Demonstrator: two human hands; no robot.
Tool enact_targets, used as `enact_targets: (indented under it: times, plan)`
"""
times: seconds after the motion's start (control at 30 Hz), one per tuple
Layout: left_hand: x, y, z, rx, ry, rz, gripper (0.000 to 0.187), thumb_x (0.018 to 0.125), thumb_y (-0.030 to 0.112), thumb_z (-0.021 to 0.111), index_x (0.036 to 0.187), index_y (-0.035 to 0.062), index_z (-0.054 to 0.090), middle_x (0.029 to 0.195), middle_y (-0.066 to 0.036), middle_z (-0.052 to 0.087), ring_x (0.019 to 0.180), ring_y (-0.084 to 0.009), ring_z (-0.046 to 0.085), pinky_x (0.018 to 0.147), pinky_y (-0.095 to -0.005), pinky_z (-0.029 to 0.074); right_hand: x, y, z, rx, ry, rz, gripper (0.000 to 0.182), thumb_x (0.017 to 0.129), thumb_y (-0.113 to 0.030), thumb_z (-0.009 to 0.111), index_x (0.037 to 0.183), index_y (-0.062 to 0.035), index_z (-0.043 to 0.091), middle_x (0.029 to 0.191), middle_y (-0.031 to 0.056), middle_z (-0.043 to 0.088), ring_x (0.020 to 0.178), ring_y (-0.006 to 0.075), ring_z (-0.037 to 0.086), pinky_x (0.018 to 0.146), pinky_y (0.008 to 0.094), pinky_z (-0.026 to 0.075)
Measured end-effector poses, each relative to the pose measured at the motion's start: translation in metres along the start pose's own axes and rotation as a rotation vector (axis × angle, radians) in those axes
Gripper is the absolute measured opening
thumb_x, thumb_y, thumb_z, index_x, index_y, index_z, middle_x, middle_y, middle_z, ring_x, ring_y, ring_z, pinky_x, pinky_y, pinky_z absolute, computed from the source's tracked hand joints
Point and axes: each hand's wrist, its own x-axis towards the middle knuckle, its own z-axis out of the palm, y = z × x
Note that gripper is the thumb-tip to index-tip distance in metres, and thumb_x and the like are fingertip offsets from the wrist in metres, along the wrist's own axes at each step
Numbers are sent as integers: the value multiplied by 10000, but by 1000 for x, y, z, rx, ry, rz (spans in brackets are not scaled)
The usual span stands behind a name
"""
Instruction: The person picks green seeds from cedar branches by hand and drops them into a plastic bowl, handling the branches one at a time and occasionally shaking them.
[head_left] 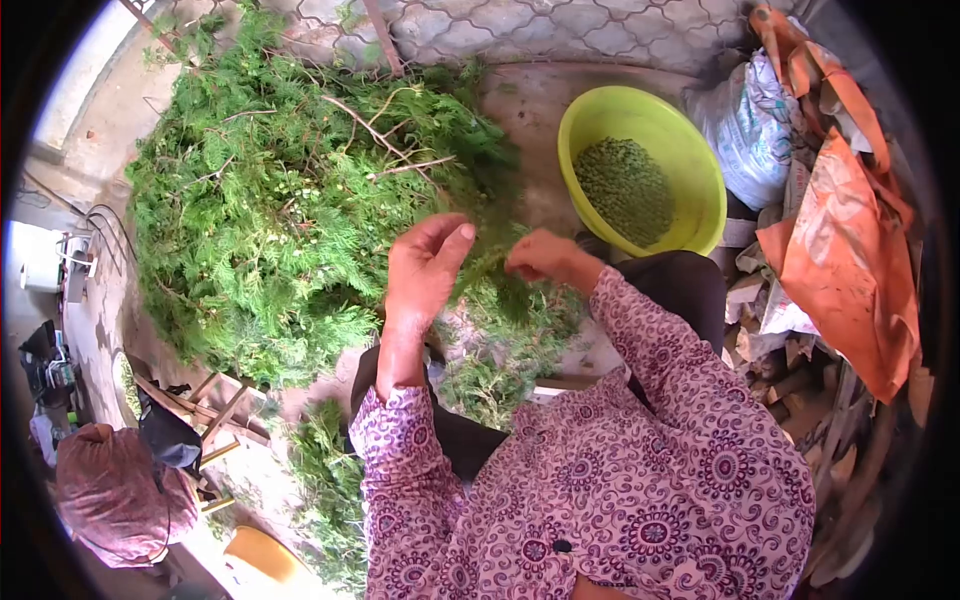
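My left hand (pixel 425 268) is raised at the edge of a big heap of cut evergreen branches (pixel 270 215). Its fingers are curled with the thumb on top, and what they hold, if anything, is hidden. Just to the right, my right hand (pixel 550 257) is closed in a pinch, with a feathery green sprig (pixel 490 278) at its fingertips. That sprig is blurred and reaches toward the left hand. Beyond my right hand, a yellow-green basin (pixel 708 165) sits tilted on the floor, holding many small green cones or seed pods (pixel 622 188).
Loose sprigs (pixel 490 385) lie on the floor between my knees. Right of the basin stand a white sack (pixel 750 125), an orange sack (pixel 850 270) and stacked firewood (pixel 800 400). At lower left are a person in patterned clothing (pixel 115 490) and a yellow container (pixel 265 555).
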Motion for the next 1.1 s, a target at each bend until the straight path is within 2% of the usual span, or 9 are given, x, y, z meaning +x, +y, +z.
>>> enact_targets:
  times: [0.13, 0.3, 0.37, 0.47, 0.63, 0.77, 0.87, 1.0, 1.1]
  plan:
    - [-1, 2, 1, 86, -9, -10, 226, 804, 168, 611, 935, -16, 606, 796, -51, 626, 724, -83, 555, 660, -225, 449, -38, -42, -6, -34, 134, -63, 177, 749, -163, 584, 708, 4, 625, 568, 27, 538, 494, 96, 490, 475, 219, 400]
    - [-2, 1, -5, -24, -20, 54, 229, 810, 175, 606, 936, -16, 608, 804, -57, 633, 719, -90, 561, 645, -230, 457, -75, -84, -7, -191, 20, -171, 202, 759, -176, 566, 737, 18, 617, 577, 16, 527, 526, 86, 484, 503, 223, 402]
    - [-1, 1, -8, -15, 48, 76, 239, 811, 178, 610, 949, -17, 606, 802, -65, 634, 719, -90, 562, 650, -234, 462, -85, -104, -11, -70, 53, -323, 194, 761, -160, 556, 767, 26, 610, 609, 22, 542, 551, 91, 494, 536, 224, 415]
    - [-1, 1, -12, -12, 80, 110, 232, 804, 163, 620, 948, -19, 605, 797, -68, 633, 709, -91, 565, 638, -232, 471, -89, -107, -9, -69, 91, -194, 186, 770, -147, 540, 788, 30, 598, 644, 32, 552, 573, 99, 505, 560, 225, 426]
    - [1, -5, -3, 104, 166, 259, 242, 734, 126, 685, 905, -28, 609, 731, -73, 630, 631, -100, 572, 581, -225, 479, -82, -104, 7, 328, -39, -325, 173, 822, -140, 512, 787, 12, 587, 675, 38, 562, 585, 110, 521, 606, 259, 448]
    - [-2, -5, 6, 351, 172, 416, 323, 664, 134, 711, 941, 14, 595, 847, -146, 601, 748, -256, 592, 671, -322, 485, -88, -110, 23, 234, -15, -414, 194, 834, -165, 502, 814, 10, 583, 681, 33, 561, 615, 103, 525, 626, 243, 435]
    - [-6, 7, 8, 645, 260, 602, 363, 663, 93, 707, 991, 10, 579, 893, -145, 600, 798, -246, 592, 697, -323, 488, -101, -122, 32, 123, 25, -472, 213, 840, -186, 503, 817, 11, 582, 675, 29, 555, 631, 99, 522, 629, 230, 427]
    - [-1, 4, 13, 625, 212, 401, 523, 603, 95, 691, 1095, 64, 519, 968, -152, 569, 890, -325, 545, 775, -375, 458, -103, -131, 38, -129, 82, -572, 204, 837, -184, 526, 792, 8, 577, 680, 13, 548, 626, 73, 492, 606, 206, 403]
    - [5, 0, 18, 661, 314, 430, 579, 574, 72, 691, 1123, 96, 508, 967, -140, 568, 879, -314, 551, 753, -374, 467, -100, -136, 45, -170, 51, -583, 202, 838, -189, 540, 812, 6, 586, 652, -8, 525, 599, 48, 459, 550, 204, 374]
